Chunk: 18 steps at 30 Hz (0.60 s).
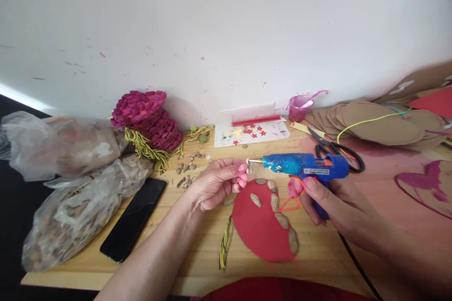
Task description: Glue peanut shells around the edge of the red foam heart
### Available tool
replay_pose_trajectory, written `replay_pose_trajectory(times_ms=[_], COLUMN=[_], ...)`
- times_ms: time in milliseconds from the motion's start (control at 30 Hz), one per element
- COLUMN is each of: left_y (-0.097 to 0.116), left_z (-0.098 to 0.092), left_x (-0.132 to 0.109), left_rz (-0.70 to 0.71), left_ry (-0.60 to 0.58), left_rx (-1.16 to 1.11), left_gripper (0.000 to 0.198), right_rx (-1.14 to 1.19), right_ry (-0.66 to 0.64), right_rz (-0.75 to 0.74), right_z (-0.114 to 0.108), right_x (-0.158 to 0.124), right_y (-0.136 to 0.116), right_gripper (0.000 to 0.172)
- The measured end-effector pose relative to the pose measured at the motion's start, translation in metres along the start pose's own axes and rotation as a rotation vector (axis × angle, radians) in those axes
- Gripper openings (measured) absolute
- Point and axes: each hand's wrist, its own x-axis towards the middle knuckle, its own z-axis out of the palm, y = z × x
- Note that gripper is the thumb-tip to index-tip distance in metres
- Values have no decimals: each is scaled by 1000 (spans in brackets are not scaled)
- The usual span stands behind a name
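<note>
Left fingers (242, 168) pinch a small piece (250, 167) by the nozzle (256, 161) of a glue gun (289, 163), clasped in the right fingers (313, 186). Below, between them, a red disc (259, 233) partly edged with peanuts (274, 202) lies on the bench (201, 254). Gluing seems the step in hand; the next move calls for steady pressing.

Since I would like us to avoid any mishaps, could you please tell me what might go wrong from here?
The left hand pinches a small piece right by the nozzle of the glue gun, so a burn seems possible if it is hot. The orange loop hanging by the right hand might catch on the peanuts along the red piece's edge. The gun's black cord could snag if pulled.
</note>
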Motion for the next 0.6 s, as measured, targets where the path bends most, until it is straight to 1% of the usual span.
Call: replay_pose_trajectory(times_ms=[267, 600], left_y=[0, 0], left_z=[1, 0], left_x=[0, 1], left_rz=[-4, -1], left_ry=[15, 14], left_rx=[3, 8], left_gripper=[33, 33], right_rx=[24, 19], right_ry=[1, 14], right_rz=[13, 9], right_z=[0, 0], right_x=[1, -1], right_y=[2, 1], right_gripper=[49, 47])
